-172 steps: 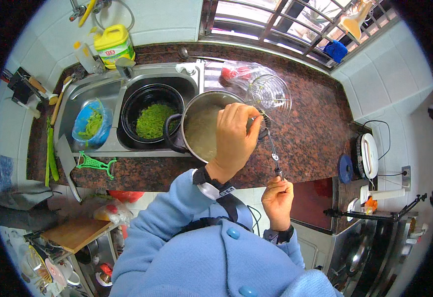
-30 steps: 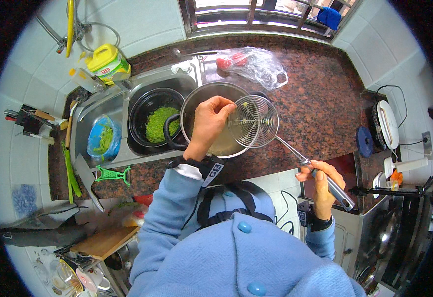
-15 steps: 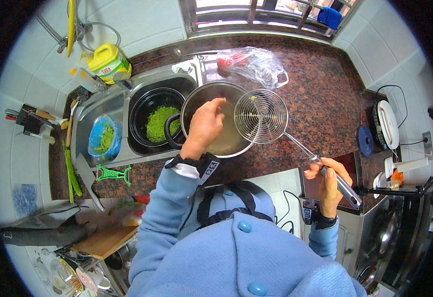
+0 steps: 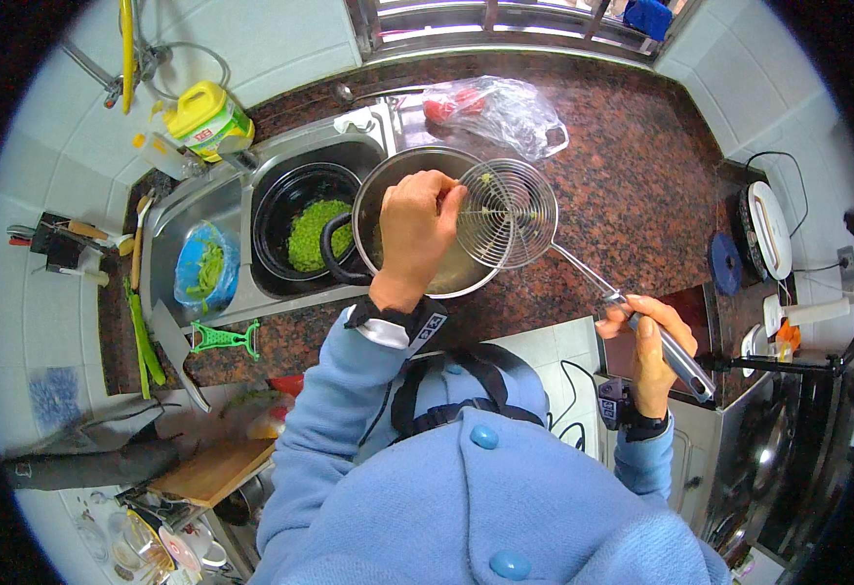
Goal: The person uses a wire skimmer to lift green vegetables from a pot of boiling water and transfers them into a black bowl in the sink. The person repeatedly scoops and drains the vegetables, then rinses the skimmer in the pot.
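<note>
My right hand (image 4: 653, 341) is wrapped round the grey handle of a wire spider strainer (image 4: 508, 213). Its spiral basket is tilted over the right side of a large metal pot (image 4: 376, 185) with cloudy liquid inside. A few small green bits cling to the wires. Above the pot, my left hand (image 4: 415, 226) is closed with fingers and thumb drawn together at the basket's left edge; whatever they pinch, if anything, is hidden. Left of the pot, a black pot (image 4: 263, 234) sits in the sink basin with green peas or beans (image 4: 317, 234) in it.
A blue bag of green pods (image 4: 206, 268) lies in the left basin of the sink (image 4: 158, 234). A cleaver (image 4: 177, 353) and green peeler (image 4: 225, 338) rest at the counter's front edge. Behind the pot lies a clear plastic bag (image 4: 515, 112) with something red. A yellow jug (image 4: 207, 119) stands by the wall.
My left hand has moved right to the strainer's rim, and its fingers have drawn together. The strainer has shifted slightly left, still in my right hand.
</note>
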`<action>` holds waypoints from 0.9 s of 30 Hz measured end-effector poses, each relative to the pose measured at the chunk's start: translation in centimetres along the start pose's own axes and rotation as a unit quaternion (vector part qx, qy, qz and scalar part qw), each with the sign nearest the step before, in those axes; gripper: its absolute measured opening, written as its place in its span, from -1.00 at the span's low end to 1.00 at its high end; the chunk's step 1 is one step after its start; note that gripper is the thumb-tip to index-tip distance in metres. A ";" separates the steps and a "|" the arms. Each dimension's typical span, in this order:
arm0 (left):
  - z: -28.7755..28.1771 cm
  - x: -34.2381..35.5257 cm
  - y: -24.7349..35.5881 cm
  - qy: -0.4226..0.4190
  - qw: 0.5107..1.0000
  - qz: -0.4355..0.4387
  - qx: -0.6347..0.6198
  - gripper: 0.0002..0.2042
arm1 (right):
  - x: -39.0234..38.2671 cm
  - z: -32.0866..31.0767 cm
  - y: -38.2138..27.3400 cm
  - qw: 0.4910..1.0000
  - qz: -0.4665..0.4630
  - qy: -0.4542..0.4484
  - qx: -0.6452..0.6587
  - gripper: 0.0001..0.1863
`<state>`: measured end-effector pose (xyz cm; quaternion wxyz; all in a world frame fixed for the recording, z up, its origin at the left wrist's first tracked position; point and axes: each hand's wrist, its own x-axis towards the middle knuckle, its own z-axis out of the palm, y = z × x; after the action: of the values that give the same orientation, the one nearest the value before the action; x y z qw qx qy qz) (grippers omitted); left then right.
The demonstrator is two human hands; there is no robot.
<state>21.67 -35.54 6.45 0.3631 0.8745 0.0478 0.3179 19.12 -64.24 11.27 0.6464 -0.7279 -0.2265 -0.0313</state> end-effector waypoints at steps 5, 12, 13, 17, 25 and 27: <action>-0.2 0.1 -0.7 0.018 0.994 -0.017 0.106 -0.90 | -0.3 -0.2 -0.1 0.998 0.041 0.031 0.035 -0.73; 0.5 0.3 -0.1 -0.091 0.942 -0.162 -0.280 -0.81 | -0.2 0.1 -0.4 0.998 0.028 0.010 0.046 -0.72; 0.6 0.4 0.0 -0.084 0.944 -0.156 -0.279 -0.83 | -0.1 0.1 -0.5 0.999 0.025 0.002 0.043 -0.72; 0.5 0.6 0.1 -0.087 0.970 -0.121 -0.190 -0.86 | 0.4 0.2 -0.7 0.999 -0.013 -0.039 0.022 -0.77; 0.4 0.1 -0.2 -0.080 0.988 -0.070 -0.108 -0.89 | 0.1 0.2 -0.6 0.999 0.010 -0.017 0.030 -0.79; 0.0 0.1 -0.5 -0.092 0.979 -0.123 -0.137 -0.89 | -0.1 0.0 -0.6 0.999 0.021 -0.002 0.034 -0.78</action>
<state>21.87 -35.18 6.19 0.5190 0.8292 0.0770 0.1927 18.82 -64.20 11.78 0.6705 -0.7105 -0.2136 -0.0084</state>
